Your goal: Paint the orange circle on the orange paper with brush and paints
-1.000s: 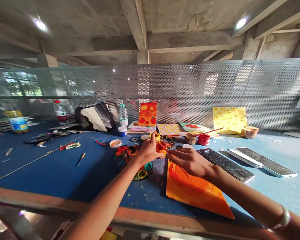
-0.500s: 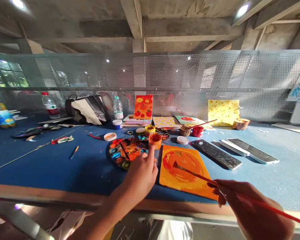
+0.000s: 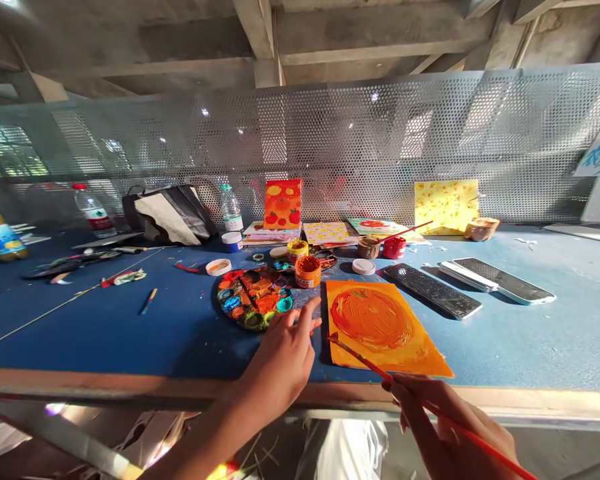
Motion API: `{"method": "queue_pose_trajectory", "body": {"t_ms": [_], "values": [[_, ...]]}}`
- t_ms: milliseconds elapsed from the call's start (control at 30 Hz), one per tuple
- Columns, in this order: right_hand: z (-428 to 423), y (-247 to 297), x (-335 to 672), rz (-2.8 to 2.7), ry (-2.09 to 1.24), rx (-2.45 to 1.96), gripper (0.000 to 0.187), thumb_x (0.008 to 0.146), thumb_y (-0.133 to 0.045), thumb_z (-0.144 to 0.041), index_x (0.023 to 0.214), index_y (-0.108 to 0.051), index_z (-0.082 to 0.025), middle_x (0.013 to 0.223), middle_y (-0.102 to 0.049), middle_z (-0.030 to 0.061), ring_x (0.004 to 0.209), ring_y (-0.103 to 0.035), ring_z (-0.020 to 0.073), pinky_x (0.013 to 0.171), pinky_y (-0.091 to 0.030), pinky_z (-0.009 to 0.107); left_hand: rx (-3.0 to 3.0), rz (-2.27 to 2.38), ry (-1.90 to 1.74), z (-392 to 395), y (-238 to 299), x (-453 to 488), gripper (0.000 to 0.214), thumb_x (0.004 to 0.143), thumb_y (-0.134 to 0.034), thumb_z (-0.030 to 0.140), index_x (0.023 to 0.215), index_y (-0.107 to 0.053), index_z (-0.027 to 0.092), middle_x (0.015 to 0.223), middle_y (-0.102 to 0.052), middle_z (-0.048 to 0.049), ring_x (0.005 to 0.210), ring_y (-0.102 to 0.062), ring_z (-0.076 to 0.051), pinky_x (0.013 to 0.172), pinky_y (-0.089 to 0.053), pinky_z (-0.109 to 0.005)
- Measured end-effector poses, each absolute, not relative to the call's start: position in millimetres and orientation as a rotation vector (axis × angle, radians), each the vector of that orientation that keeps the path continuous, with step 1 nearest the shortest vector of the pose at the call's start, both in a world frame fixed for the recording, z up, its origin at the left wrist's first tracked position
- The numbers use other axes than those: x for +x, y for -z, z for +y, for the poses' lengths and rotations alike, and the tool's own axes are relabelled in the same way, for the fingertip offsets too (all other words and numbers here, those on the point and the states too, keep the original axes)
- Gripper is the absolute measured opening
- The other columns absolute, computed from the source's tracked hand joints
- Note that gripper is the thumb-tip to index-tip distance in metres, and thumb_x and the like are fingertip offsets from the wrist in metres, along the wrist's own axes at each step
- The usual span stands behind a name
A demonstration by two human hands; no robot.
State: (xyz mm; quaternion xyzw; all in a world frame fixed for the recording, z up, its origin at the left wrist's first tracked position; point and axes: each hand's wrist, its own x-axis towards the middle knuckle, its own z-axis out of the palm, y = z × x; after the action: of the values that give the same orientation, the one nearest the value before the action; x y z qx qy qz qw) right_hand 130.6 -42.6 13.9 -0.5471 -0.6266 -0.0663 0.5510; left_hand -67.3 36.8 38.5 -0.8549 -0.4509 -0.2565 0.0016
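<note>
My right hand (image 3: 447,417) is closed round the red handle of a paintbrush (image 3: 363,360). The brush tip lies over the lower left edge of an orange canvas (image 3: 430,353); I cannot tell whether it touches. A thick round orange shape (image 3: 373,319) is painted on that canvas. To its left, my left hand (image 3: 293,343) hovers with fingers apart and slightly bent, holding nothing. Its fingers are between the canvas and a round paint palette (image 3: 220,307) covered in many colours. An uncapped jar of orange paint (image 3: 307,272) stands behind the left hand.
Two phones, a black one (image 3: 430,290) and a pale-edged one (image 3: 505,280), lie right of the canvas. Lids, a red paint jar (image 3: 394,248) and a yellow jar (image 3: 297,251) stand behind. Farther back are bottles, a bag (image 3: 173,213), small paintings and a perforated metal screen (image 3: 330,147).
The brush has moved from the middle of the round shape to the canvas's lower left edge. My right hand shifted left, and my left hand's raised finger dropped. The view tilted down slightly.
</note>
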Motion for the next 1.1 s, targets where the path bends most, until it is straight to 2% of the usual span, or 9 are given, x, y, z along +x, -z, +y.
{"method": "queue_pose_trajectory", "body": {"t_ms": [100,233,400,567,700,833,1000,1100], "values": [[-42,-13,127,-1.552,0.203,-1.253,0.027,0.091,-0.053,-0.034,0.074,-0.072,-0.024,0.057,-0.071,0.0012,0.043,-0.065,0.0137,0.049,-0.056,0.019,-2.729,-1.349,0.634,47,-46,-67,0.060,0.084,-0.036,0.004,0.142,-0.032,0.016,0.117,-0.070,-0.0125,0.114,-0.062,-0.022,0.095,-0.050,-0.038],[-41,-9,126,-1.615,0.261,-1.184,0.023,0.092,-0.054,-0.028,0.077,-0.071,-0.022,0.067,-0.075,0.0049,0.055,-0.072,0.0169,0.055,-0.059,0.021,-2.749,-1.242,0.571,49,-46,-66,0.061,0.083,-0.035,0.003,0.143,-0.031,0.015,0.121,-0.068,-0.0117,0.120,-0.059,-0.022,0.099,-0.048,-0.038],[-39,-11,123,-1.681,0.258,-1.149,0.023,0.093,-0.051,-0.026,0.078,-0.068,-0.022,0.066,-0.074,0.0039,0.054,-0.071,0.0158,0.053,-0.057,0.019,-2.792,-1.243,0.558,46,-45,-67,0.060,0.084,-0.034,0.004,0.143,-0.030,0.015,0.134,-0.059,-0.0134,0.121,-0.057,-0.023,0.098,-0.047,-0.039],[-40,-20,118,-1.655,0.263,-1.133,0.013,0.091,-0.056,-0.021,0.084,-0.067,-0.022,0.068,-0.074,0.0036,0.053,-0.070,0.0161,0.052,-0.057,0.020,-2.842,-1.283,0.453,49,-50,-65,0.064,0.084,-0.034,0.003,0.146,-0.026,0.017,0.133,-0.061,-0.0112,0.123,-0.055,-0.024,0.101,-0.045,-0.043],[-42,-20,118,-1.663,0.325,-1.167,0.019,0.093,-0.052,-0.025,0.080,-0.065,-0.023,0.065,-0.073,0.0038,0.051,-0.069,0.0158,0.046,-0.055,0.020,-2.879,-1.289,0.386,53,-51,-64,0.064,0.085,-0.033,0.003,0.147,-0.025,0.015,0.135,-0.060,-0.0108,0.124,-0.053,-0.026,0.104,-0.041,-0.048],[-39,-19,119,-1.678,0.410,-1.192,0.023,0.095,-0.049,-0.027,0.080,-0.066,-0.021,0.064,-0.073,0.0038,0.051,-0.069,0.0141,0.043,-0.052,0.017,-2.931,-1.365,0.337,52,-56,-63,0.062,0.087,-0.032,0.004,0.148,-0.024,0.013,0.137,-0.057,-0.0125,0.128,-0.050,-0.025,0.106,-0.039,-0.046],[-40,-28,121,-1.722,0.321,-1.139,0.032,0.097,-0.045,-0.026,0.071,-0.063,-0.020,0.059,-0.070,0.0017,0.043,-0.063,0.0095,0.043,-0.049,0.012,-2.954,-1.450,0.275,50,-60,-62,0.064,0.086,-0.031,0.004,0.149,-0.023,0.014,0.141,-0.054,-0.0114,0.130,-0.047,-0.024,0.110,-0.036,-0.044],[-46,-36,125,-1.677,0.260,-1.116,0.028,0.096,-0.049,-0.027,0.072,-0.062,-0.020,0.057,-0.068,0.0007,0.040,-0.060,0.0078,0.043,-0.048,0.011,-2.946,-1.429,0.226,51,-60,-63,0.066,0.086,-0.031,0.004,0.150,-0.021,0.015,0.143,-0.051,-0.0109,0.132,-0.045,-0.024,0.111,-0.034,-0.045]]}}
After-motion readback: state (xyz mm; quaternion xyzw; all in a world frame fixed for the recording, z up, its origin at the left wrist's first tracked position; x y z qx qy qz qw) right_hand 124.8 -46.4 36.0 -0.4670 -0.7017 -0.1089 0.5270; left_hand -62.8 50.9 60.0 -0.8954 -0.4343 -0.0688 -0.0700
